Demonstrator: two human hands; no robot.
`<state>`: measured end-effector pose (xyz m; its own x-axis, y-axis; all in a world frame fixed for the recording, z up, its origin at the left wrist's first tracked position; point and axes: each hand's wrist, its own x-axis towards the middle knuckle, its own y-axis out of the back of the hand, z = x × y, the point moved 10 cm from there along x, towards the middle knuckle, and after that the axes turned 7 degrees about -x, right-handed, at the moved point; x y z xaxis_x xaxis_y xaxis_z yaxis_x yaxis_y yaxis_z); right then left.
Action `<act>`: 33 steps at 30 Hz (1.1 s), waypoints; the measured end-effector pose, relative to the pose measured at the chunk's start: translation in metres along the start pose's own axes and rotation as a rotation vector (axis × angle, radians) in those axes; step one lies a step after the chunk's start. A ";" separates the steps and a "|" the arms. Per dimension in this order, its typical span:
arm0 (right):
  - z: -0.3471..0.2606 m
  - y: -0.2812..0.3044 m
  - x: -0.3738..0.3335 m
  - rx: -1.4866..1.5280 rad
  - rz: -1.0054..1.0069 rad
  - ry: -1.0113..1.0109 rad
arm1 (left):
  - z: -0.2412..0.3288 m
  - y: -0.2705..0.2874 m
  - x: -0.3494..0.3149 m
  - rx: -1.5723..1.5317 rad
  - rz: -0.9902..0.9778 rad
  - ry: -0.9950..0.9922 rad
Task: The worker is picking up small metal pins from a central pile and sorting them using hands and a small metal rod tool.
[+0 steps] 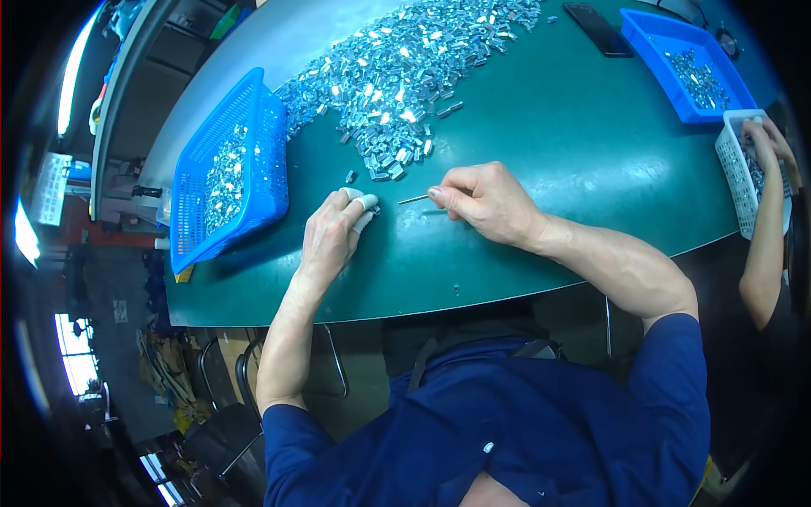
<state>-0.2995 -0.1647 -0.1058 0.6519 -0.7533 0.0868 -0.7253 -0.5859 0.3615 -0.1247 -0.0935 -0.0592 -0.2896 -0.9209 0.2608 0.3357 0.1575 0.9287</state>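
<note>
My left hand (pixel 331 230), with pale covers on some fingertips, is closed by the green tabletop. A small shiny metal part (pixel 377 209) shows at its fingertips, mostly hidden by them. My right hand (pixel 490 203) pinches a thin metal rod (pixel 412 199) between thumb and forefinger. The rod's free end points left toward the part, with a gap between them. One loose metal piece (pixel 351 177) lies just beyond my left hand. Farther off spreads a large heap of small silvery metal pieces (pixel 397 80).
A blue basket (pixel 274 160) holding metal pieces stands at the left. At the far right are a black phone (pixel 598 29), a blue tray (pixel 650 63) of small parts and a white basket (pixel 737 182), where another person's hands (pixel 764 144) reach in. The green table's (pixel 541 127) near edge curves before me.
</note>
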 end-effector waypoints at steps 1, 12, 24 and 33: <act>0.001 0.000 0.000 0.001 0.006 -0.002 | -0.003 0.000 0.000 -0.016 -0.001 0.040; -0.024 0.004 -0.010 -0.215 0.140 0.273 | 0.027 0.000 0.000 -0.276 0.069 0.063; -0.026 -0.004 -0.006 -0.336 0.080 0.307 | 0.052 0.003 0.015 -0.241 0.114 -0.021; -0.001 -0.001 -0.005 0.040 -0.005 0.011 | 0.044 -0.007 0.019 -0.547 0.097 0.169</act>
<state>-0.3017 -0.1600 -0.1060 0.6574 -0.7475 0.0953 -0.7303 -0.6009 0.3248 -0.1720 -0.0966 -0.0489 -0.1027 -0.9626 0.2508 0.7809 0.0782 0.6198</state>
